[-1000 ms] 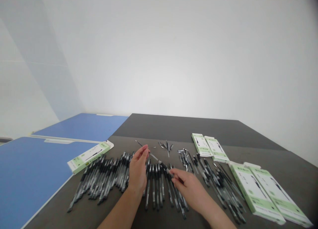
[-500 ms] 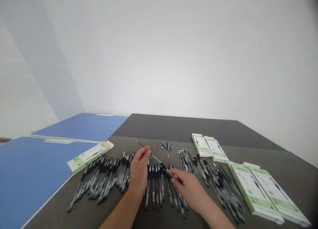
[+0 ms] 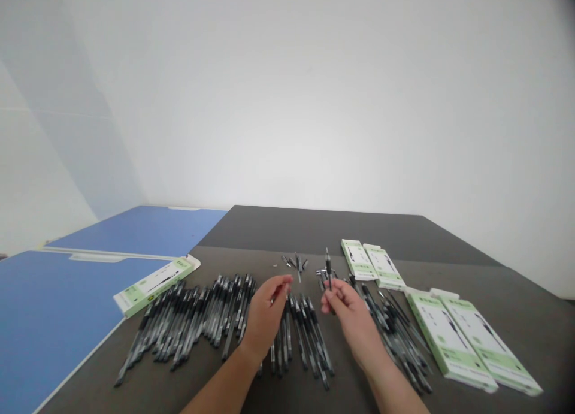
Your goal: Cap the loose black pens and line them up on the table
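R hand: R hand (image 3: pixel 354 321) gripping pen w/ thumb & fingers.
Pen: the pen (image 3: pixel 328 265) approx. upright, tip up, above dark tabletop (image 3: pixel 323 231).
L hand: L hand (image 3: pixel 265 321) apart from pen, thumb nr bent fingers; can't tell if anything's pinched.
Pens: L pile (image 3: pixel 193 324) beside L hand; mid group (image 3: pixel 312 333) btwn hands; R pile (image 3: pixel 398 336) beside R forearm.
Small parts: loose bits (image 3: pixel 299 267) beyond hands.
Boxes: L box (image 3: pixel 155 287) tilted nr L pile; far pair (image 3: pixel 384 267) & near pair (image 3: pixel 449 336) on R side.
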`<action>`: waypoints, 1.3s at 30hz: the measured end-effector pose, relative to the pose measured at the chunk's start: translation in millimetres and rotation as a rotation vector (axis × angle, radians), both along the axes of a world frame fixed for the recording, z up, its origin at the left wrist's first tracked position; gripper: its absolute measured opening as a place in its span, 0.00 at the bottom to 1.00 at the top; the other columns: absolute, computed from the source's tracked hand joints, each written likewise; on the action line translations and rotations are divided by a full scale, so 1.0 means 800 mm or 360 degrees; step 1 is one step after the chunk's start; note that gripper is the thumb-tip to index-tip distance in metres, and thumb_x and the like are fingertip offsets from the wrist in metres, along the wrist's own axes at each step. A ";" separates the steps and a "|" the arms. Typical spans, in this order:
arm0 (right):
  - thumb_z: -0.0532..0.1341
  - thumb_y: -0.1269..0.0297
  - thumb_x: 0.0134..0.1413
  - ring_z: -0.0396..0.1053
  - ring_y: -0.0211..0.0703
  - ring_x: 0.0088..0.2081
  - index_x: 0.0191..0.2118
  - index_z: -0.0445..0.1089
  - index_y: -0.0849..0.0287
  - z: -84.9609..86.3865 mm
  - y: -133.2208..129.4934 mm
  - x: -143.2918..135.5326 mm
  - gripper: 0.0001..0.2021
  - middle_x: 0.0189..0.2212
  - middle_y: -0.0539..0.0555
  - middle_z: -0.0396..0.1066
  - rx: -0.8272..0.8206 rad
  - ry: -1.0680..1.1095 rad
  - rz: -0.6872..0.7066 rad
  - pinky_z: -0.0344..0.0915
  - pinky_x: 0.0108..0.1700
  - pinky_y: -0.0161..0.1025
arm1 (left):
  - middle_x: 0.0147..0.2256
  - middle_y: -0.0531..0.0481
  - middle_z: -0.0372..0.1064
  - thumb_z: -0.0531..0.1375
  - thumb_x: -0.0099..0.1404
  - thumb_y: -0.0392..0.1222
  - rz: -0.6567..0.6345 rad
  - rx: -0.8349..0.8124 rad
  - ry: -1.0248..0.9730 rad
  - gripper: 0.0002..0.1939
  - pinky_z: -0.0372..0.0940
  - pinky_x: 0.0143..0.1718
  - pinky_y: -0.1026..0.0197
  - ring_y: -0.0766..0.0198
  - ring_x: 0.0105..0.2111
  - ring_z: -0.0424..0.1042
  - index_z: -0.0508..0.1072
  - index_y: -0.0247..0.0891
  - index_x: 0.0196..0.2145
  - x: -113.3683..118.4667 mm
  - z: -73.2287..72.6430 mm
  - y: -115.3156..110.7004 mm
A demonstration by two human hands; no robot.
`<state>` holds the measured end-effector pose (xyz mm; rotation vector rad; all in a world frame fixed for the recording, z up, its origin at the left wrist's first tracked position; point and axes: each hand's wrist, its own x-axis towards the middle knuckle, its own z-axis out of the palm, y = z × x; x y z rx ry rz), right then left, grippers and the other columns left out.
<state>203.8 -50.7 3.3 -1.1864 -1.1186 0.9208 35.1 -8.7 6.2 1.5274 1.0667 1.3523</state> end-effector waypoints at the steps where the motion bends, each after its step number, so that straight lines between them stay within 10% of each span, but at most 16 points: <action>1: 0.58 0.55 0.49 0.65 0.38 0.26 0.40 0.64 0.60 0.001 0.001 0.005 0.15 0.25 0.49 0.66 0.0023 0.0038 -0.0069 0.62 0.33 0.36 | 0.38 0.47 0.73 0.59 0.56 0.43 0.0049 0.0001 0.0047 0.11 0.60 0.46 0.58 0.57 0.40 0.70 0.75 0.43 0.38 -0.001 -0.004 0.004; 10: 0.58 0.56 0.49 0.63 0.36 0.25 0.40 0.65 0.59 -0.002 0.013 0.036 0.15 0.25 0.48 0.66 0.0184 0.0195 -0.0526 0.62 0.30 0.34 | 0.37 0.47 0.73 0.53 0.60 0.41 -0.0046 0.0089 0.1021 0.13 0.60 0.42 0.61 0.60 0.39 0.70 0.74 0.38 0.39 0.027 -0.023 0.021; 20: 0.59 0.57 0.49 0.62 0.34 0.23 0.39 0.66 0.58 -0.005 0.018 0.039 0.13 0.23 0.45 0.65 0.0195 0.0245 -0.0515 0.61 0.29 0.33 | 0.31 0.46 0.72 0.56 0.57 0.41 -0.0244 0.0196 0.1682 0.08 0.61 0.38 0.61 0.59 0.35 0.70 0.75 0.39 0.29 0.112 -0.021 0.020; 32: 0.58 0.57 0.49 0.62 0.35 0.23 0.39 0.65 0.59 -0.008 0.021 0.040 0.13 0.24 0.46 0.65 0.0206 0.0267 -0.0452 0.61 0.29 0.34 | 0.34 0.39 0.70 0.53 0.59 0.36 -0.0260 0.0246 0.1689 0.08 0.59 0.40 0.54 0.52 0.39 0.69 0.73 0.34 0.31 0.130 -0.028 0.011; 39: 0.58 0.56 0.47 0.63 0.37 0.24 0.36 0.67 0.59 0.001 0.014 0.031 0.13 0.23 0.46 0.64 0.0079 0.0021 -0.0341 0.61 0.30 0.35 | 0.31 0.51 0.72 0.52 0.62 0.42 -0.0344 0.0178 0.1234 0.10 0.60 0.33 0.65 0.64 0.31 0.69 0.71 0.39 0.34 0.074 0.003 0.013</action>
